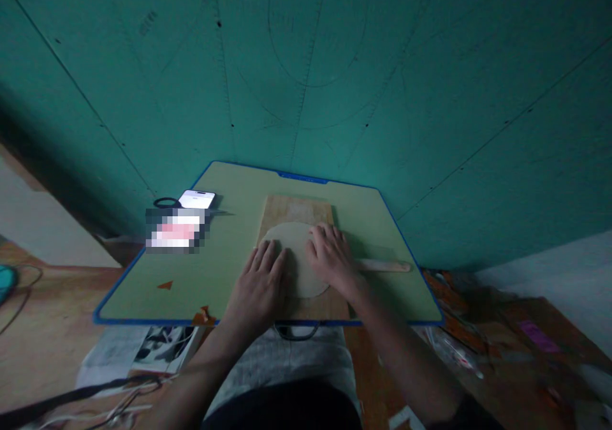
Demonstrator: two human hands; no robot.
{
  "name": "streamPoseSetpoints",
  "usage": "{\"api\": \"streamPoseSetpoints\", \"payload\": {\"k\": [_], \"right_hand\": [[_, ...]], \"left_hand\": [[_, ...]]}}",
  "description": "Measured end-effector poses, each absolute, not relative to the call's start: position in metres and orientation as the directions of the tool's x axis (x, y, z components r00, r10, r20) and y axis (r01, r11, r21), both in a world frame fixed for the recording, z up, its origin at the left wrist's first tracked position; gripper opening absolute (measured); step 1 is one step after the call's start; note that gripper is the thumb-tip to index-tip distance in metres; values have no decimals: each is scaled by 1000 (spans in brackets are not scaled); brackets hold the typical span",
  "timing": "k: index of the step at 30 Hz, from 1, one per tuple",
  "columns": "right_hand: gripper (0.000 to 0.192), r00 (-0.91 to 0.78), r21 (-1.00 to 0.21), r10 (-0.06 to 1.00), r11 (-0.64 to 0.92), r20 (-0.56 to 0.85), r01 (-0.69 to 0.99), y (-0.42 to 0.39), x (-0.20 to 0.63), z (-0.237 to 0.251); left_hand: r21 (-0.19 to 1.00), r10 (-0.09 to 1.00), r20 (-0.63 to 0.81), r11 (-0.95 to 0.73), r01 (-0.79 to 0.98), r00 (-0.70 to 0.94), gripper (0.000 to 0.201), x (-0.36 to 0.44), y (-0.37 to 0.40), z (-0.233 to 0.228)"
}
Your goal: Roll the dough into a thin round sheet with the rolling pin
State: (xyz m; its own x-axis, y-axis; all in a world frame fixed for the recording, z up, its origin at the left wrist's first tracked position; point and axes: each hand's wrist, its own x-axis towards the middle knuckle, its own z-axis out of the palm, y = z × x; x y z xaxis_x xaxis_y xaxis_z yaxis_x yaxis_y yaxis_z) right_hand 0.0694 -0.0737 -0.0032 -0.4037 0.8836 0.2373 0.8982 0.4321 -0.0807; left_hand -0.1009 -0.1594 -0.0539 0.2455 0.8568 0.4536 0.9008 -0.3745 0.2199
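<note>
A flat round disc of pale dough [295, 245] lies on a wooden board [296, 212], which sits on a light green mat with a blue edge [229, 251]. My left hand [261, 280] lies flat, fingers spread, on the disc's left edge. Over its right side my right hand [332, 256] presses down flat. A wooden rolling pin [385, 265] runs across under my hands; only its right end shows, sticking out past my right hand.
A phone [197, 198] and a blurred package [176, 229] lie at the mat's far left, beside a dark ring [165, 202]. Teal panels [306, 66] rise behind. Newspaper [143, 350] and cables [71, 398] lie on the floor at left, clutter [478, 334] at right.
</note>
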Motion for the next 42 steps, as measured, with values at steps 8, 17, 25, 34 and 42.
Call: {"api": "streamPoseSetpoints", "payload": {"k": [8,17,25,34,42], "right_hand": [[32,-512,-71,821,544,254,836,-80,73,-8],[41,-450,-153,873,478,185,865,-54,66,-4],[38,-353,-164,930,366,99,916,-40,61,-1],[53,-435,-171,823,519,365,838,-130,85,-15],[37,-382,-171,843,469,378,866,-153,136,-30]], "left_hand": [[205,854,461,-369,907,243,44,-100,-161,-53],[182,867,438,-344,921,238,45,-98,-160,-50],[138,869,426,-339,930,254,46,-100,-159,-49],[118,881,426,-279,953,206,45,-96,-161,-44],[105,900,348,-318,942,265,46,-66,-135,-37]]}}
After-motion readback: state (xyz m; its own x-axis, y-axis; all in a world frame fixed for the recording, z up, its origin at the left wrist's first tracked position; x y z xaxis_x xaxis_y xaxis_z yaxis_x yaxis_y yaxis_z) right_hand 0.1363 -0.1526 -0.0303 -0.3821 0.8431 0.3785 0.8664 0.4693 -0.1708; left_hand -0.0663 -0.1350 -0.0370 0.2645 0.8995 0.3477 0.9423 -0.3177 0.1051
